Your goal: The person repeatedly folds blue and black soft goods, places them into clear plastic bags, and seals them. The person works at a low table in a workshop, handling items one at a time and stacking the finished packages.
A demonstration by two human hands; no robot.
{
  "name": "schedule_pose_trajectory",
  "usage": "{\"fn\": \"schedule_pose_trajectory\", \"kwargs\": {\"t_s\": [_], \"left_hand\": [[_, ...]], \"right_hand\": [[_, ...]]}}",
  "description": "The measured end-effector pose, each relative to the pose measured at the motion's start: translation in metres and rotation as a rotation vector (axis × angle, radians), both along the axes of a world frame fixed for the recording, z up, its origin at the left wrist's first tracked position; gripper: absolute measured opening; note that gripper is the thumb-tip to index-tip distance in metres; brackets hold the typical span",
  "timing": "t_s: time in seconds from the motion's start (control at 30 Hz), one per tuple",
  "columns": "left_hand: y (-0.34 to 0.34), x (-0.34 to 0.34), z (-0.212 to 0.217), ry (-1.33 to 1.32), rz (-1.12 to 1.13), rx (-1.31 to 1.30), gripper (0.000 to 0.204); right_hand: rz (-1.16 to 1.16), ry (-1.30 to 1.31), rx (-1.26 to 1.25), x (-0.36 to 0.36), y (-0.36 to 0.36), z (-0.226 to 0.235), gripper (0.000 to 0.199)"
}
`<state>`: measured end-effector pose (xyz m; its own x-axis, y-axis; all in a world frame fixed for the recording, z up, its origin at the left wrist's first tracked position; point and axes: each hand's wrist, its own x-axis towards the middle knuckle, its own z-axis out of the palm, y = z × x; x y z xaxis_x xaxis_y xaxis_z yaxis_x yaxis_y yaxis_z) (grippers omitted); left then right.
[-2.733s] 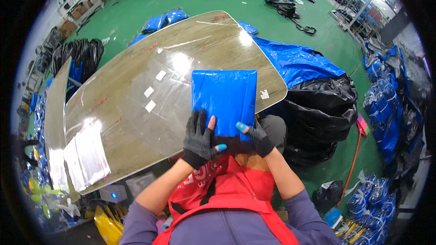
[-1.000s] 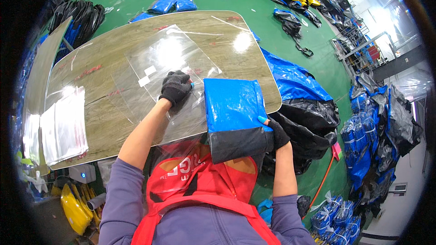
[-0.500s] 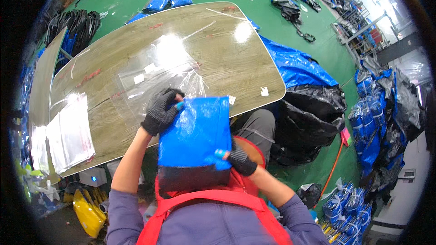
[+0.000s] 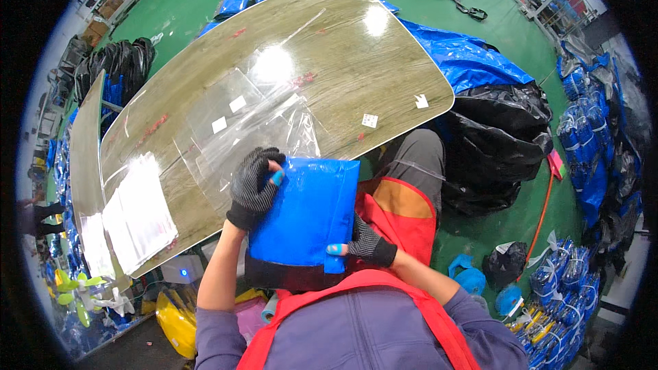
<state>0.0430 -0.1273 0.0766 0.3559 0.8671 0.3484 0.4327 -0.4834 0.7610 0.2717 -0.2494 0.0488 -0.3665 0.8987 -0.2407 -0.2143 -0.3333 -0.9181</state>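
A flat, folded blue tarp [image 4: 301,209] with a black lower end is held up in front of my chest, near the table's front edge. My left hand [image 4: 255,188], in a dark knit glove with bare fingertips, grips its upper left edge. On the lower right edge my right hand [image 4: 370,243], gloved alike, has its thumb on the front; its other fingers are hidden behind the tarp. Clear plastic bags [image 4: 240,109] lie on the wood-patterned table [image 4: 384,82] just beyond my left hand, with small white labels on and around them.
A stack of shiny whitish plastic sheets [image 4: 140,216] lies at the table's left end. A large black and blue tarp heap [image 4: 493,144] stands right of the table. Tied blue bundles [image 4: 562,274] sit at lower right, near an orange-handled stick [image 4: 541,223]. A small fan [image 4: 82,294] is at lower left.
The view has shifted, so the table and floor things sit differently in the picture. Both hands keep hold of the folded tarp, which is now more upright and smoother in outline.
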Motion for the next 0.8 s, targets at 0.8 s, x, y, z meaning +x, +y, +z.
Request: {"fn": "schedule_pose_trajectory", "kwargs": {"t_s": [0.8], "left_hand": [[-0.055,-0.006,0.0,0.221,0.003,0.162,0.02]], "right_hand": [[0.62,-0.198,0.197,-0.008,0.22,-0.025,0.039]]}}
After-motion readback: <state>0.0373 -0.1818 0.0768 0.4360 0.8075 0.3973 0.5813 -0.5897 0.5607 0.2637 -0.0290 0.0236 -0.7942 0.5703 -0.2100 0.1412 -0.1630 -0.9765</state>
